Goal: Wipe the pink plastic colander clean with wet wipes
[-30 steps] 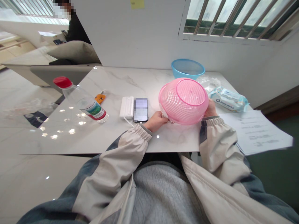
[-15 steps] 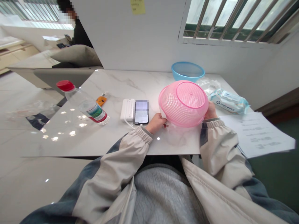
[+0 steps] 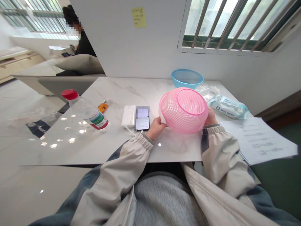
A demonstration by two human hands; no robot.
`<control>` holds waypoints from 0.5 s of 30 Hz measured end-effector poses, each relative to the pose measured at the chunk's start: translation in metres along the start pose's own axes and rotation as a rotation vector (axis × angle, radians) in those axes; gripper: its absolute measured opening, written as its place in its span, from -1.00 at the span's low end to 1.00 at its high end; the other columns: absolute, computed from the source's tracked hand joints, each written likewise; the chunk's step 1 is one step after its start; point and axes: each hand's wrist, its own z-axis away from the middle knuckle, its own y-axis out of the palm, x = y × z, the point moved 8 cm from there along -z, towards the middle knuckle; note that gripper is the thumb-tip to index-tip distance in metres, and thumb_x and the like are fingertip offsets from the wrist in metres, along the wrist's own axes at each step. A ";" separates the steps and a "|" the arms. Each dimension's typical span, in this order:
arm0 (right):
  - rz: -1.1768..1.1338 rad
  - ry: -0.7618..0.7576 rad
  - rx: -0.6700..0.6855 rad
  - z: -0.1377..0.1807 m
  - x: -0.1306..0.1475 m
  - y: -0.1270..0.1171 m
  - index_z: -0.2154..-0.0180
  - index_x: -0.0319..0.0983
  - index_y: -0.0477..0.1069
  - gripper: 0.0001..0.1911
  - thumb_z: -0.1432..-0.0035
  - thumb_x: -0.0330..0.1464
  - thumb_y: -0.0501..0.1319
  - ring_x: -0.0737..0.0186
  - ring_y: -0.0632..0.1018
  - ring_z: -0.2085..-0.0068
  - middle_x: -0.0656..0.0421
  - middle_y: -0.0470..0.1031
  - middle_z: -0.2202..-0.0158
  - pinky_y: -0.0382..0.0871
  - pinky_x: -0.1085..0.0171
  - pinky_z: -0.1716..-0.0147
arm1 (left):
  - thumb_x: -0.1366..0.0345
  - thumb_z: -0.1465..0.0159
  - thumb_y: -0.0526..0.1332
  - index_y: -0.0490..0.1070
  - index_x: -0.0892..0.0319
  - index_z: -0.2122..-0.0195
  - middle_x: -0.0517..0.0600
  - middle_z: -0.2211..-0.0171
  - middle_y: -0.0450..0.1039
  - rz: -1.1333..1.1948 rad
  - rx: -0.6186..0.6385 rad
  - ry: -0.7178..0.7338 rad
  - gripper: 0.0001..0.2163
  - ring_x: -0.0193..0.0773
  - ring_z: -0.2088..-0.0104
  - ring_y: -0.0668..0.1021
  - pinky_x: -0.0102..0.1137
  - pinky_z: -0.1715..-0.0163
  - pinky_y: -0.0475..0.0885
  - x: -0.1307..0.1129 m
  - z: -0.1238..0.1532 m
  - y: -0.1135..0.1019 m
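A pink plastic colander (image 3: 184, 113) is tipped over above the table, its round mesh base facing up and towards me. My left hand (image 3: 156, 127) grips its left rim, with the thumb on the near side. On the opposite side my right hand (image 3: 211, 116) holds the rim, and its fingers are partly hidden behind the colander. What lies under or inside the colander is hidden from me. Just behind it stands a blue basin (image 3: 187, 79). A phone (image 3: 142, 118) lies left of my left hand, beside a white power bank (image 3: 128, 116) with a cable.
A clear bottle with a red cap (image 3: 86, 110) and an orange tag (image 3: 102, 107) are on the left. To the right are a wipes pack (image 3: 228, 106), clear plastic wrapping (image 3: 208, 91) and printed sheets (image 3: 258, 139). Another person (image 3: 84, 44) sits at the far left.
The view has tilted up slightly, so everything sits lower in the picture. Both hands keep their hold on the colander. A small dark red bit by my left fingertips no longer shows.
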 end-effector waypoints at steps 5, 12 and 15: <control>0.007 -0.029 -0.024 0.009 0.005 0.007 0.43 -0.30 0.53 -0.86 -0.19 -0.51 0.29 0.25 0.56 0.37 0.08 0.59 0.41 0.62 0.25 0.14 | 0.44 -0.05 0.34 0.65 0.28 0.23 0.12 0.20 0.72 -0.071 0.007 0.067 -0.76 0.03 0.12 0.69 -0.13 0.01 0.58 -0.004 0.001 -0.001; 0.071 -0.041 -0.028 -0.001 0.002 -0.003 0.40 -0.30 0.52 -0.92 -0.17 -0.48 0.36 0.26 0.54 0.33 0.12 0.57 0.41 0.59 0.29 0.13 | 0.35 -0.10 0.40 0.67 0.27 0.18 0.16 0.12 0.72 -0.140 -0.008 0.175 -0.75 0.11 0.02 0.69 -0.07 -0.01 0.60 -0.009 -0.001 -0.003; 0.080 -0.044 -0.036 -0.005 0.001 -0.008 0.38 -0.30 0.54 -0.92 -0.19 -0.50 0.31 0.25 0.54 0.32 0.13 0.59 0.42 0.59 0.25 0.14 | 0.31 -0.10 0.43 0.66 0.26 0.17 0.16 0.11 0.72 -0.143 -0.033 0.203 -0.73 0.11 0.01 0.68 -0.08 -0.01 0.60 -0.010 -0.001 -0.006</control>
